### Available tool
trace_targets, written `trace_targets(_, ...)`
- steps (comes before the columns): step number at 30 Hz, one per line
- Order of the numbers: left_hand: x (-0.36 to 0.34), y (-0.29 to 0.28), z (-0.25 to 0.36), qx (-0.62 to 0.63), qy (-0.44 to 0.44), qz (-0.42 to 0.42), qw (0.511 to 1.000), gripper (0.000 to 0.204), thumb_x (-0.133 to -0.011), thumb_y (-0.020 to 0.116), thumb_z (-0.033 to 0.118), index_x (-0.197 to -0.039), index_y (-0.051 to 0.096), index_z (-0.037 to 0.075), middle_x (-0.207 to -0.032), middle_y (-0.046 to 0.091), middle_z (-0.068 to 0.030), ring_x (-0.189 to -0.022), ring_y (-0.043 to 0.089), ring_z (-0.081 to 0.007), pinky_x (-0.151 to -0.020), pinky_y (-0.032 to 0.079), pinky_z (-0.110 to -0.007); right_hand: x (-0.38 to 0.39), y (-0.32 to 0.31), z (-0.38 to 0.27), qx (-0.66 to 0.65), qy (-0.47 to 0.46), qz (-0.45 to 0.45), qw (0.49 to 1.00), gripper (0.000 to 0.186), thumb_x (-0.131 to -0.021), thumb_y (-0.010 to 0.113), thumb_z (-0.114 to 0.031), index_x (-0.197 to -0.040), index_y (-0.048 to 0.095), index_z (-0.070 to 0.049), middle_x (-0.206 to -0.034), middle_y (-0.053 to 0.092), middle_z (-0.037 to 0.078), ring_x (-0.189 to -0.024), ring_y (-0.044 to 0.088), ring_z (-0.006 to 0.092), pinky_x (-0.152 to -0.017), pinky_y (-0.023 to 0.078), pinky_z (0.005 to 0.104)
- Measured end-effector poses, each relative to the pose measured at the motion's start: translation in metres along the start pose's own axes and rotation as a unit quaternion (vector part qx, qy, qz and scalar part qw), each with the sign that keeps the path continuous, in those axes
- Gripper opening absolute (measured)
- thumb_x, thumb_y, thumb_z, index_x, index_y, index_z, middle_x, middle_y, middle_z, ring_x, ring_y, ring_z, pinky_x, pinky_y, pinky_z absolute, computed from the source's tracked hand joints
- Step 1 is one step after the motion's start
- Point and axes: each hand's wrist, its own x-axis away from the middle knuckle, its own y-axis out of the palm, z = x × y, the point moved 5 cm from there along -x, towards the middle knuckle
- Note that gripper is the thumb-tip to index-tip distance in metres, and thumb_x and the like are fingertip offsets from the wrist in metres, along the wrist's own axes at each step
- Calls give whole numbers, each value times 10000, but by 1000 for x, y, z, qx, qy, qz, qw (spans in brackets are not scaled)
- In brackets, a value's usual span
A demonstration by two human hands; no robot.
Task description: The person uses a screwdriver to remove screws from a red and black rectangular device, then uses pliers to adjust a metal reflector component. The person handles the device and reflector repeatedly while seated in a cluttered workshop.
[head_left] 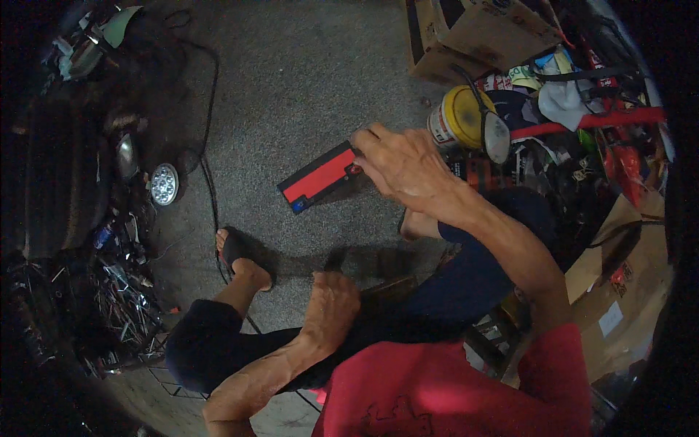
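Observation:
My right hand reaches forward over the floor. Its fingers are closed on one end of a flat rectangular red-and-black device, which has a small blue spot at its far-left end. The device is tilted, with its red face up, and its exact kind does not show. Close to my lap, my left hand is bent in with its fingers curled. Whatever those fingers hold, if anything, is hidden; a dark patch just beyond them may be a shadow.
A yellow-lidded tub and a round mirror stand right of my right hand, amid clutter. Cardboard boxes sit at the far right. A dark cable crosses the floor near a round LED lamp. Metal scraps lie left.

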Motion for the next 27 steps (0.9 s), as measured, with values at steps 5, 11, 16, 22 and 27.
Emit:
trace_targets(5,-1,-1,1,1,-3,11,1000,301,-777,541,160,-1039,595,22,-942,589,-132,-912,567,-269,-873,387,-435,-1,-4,-4,45,-12,51,998,216,-794,645,-177,-915,531,-40,-798,560,132,-689,602,356,-578,471,440)
trace_targets(11,0,-2,-3,37,-11,-12,999,273,-792,530,175,-1015,611,40,-955,593,-121,-932,553,-273,-865,386,-440,2,-8,-1,-4,-32,32,999,323,-771,636,-117,-1053,491,-51,-954,545,147,-794,592,370,-638,472,454)
trace_targets(16,2,-3,-2,18,-5,8,1000,211,-807,526,193,-963,631,99,-884,591,-54,-907,539,-212,-841,368,-421,1,-4,0,-19,-32,-28,999,375,-737,613,-71,-1071,446,-41,-962,531,168,-834,581,391,-669,472,492)
trace_targets(22,1,0,-1,22,1,17,1000,222,-805,526,187,-972,635,90,-909,601,-60,-902,544,-214,-836,373,-408,-1,-7,-4,-18,-36,-49,998,347,-750,585,-44,-1070,451,-51,-957,529,157,-835,581,386,-674,462,488)
trace_targets(27,1,-2,-2,7,-11,25,1000,229,-809,520,178,-980,633,76,-909,602,-70,-908,545,-221,-849,375,-408,4,-7,-4,-8,-49,-14,999,332,-790,593,-88,-1099,474,-65,-951,515,120,-796,567,339,-650,421,443)
